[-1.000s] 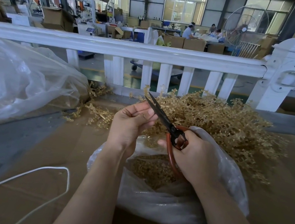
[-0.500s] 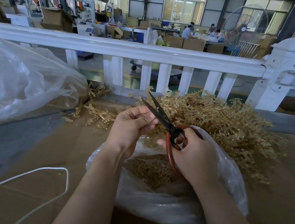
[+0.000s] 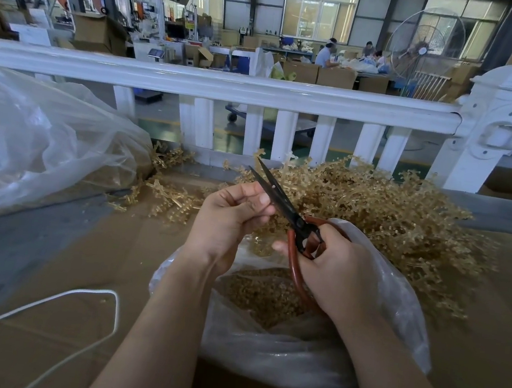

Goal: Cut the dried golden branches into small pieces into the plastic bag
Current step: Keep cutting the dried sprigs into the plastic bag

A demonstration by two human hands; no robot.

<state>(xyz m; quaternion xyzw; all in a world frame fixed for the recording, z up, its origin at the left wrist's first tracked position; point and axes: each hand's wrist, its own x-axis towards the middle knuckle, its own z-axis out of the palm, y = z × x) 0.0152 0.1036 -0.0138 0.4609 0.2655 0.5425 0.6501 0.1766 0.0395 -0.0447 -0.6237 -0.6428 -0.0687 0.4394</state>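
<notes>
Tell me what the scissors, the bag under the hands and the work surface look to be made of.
Scissors: dark, matte metal blades, likely steel; glossy red-brown handle loops, probably painted or coated.
Bag: thin translucent plastic film, shown by its wrinkles, sheen and the golden pieces visible inside.
Work surface: flat brown matte sheet, seemingly cardboard.

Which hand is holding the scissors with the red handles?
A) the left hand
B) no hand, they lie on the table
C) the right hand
C: the right hand has its fingers through the red handles of the scissors, while the left hand is curled beside the blades.
</notes>
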